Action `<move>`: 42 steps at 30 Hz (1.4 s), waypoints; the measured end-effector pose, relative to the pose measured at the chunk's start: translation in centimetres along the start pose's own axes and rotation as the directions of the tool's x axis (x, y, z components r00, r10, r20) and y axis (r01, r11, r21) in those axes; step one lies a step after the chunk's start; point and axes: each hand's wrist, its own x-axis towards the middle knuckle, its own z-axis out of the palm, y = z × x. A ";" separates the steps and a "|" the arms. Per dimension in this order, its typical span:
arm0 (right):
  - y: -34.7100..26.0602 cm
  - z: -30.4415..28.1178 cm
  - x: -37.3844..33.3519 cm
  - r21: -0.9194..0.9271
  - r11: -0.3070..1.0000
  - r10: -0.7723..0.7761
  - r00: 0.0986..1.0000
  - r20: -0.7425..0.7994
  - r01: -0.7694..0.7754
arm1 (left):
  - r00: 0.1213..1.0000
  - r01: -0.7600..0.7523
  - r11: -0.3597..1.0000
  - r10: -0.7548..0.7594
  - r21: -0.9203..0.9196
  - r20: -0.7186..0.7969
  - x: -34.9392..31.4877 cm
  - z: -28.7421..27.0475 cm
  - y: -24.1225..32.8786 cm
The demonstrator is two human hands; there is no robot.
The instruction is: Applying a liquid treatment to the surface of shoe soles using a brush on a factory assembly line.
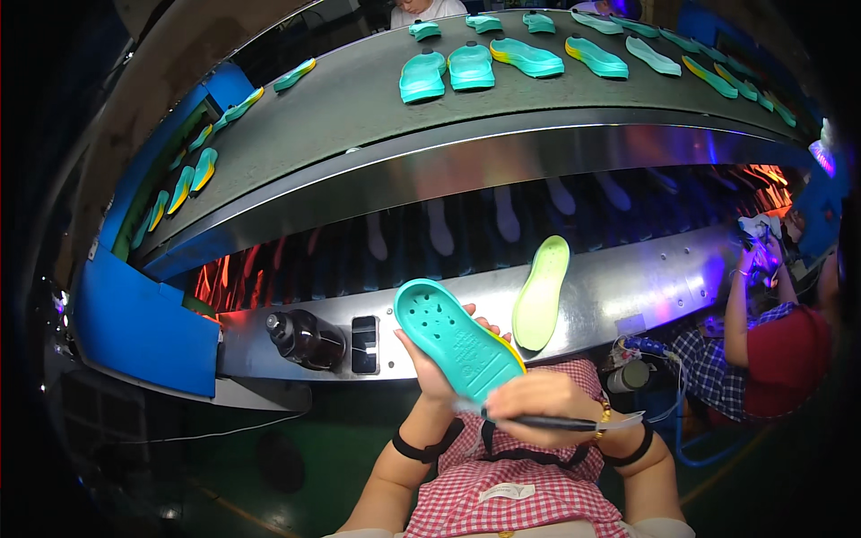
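Observation:
My left hand (429,366) holds a teal shoe sole (457,336) from beneath, its inner face up, with holes at the broad end and a yellow edge along the right side. In my right hand (543,399) is a slim black-handled brush (547,421), with a clear thin tube at its back end. The brush tip is blurred by motion at the sole's near end; whether it touches cannot be made out. Just right of the sole, a pale yellow-green sole-shaped piece (542,296) lies on the metal ledge.
A dark bottle (307,339) stands by a rectangular slot (365,344) on the metal ledge (417,359). Behind it, several pale sole-shaped pieces show on dark rollers. Above runs a conveyor belt (341,117) with several teal soles (526,57). A co-worker (780,359) works at the right.

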 end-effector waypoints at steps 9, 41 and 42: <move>-0.4 -1.2 -0.5 0.087 0.996 -0.043 0.985 0.169 0.028 | 0.989 -0.127 0.986 0.134 -0.104 0.067 -0.4 0.9 1.5; -2.1 6.0 -1.4 0.816 0.541 0.540 0.661 -0.522 0.202 | 0.931 0.228 0.973 -0.222 0.013 0.291 -0.5 3.7 3.9; -2.4 6.4 -1.3 0.824 0.520 0.559 0.641 -0.527 0.225 | 0.931 0.218 0.973 -0.185 -0.072 0.315 -1.7 4.2 3.3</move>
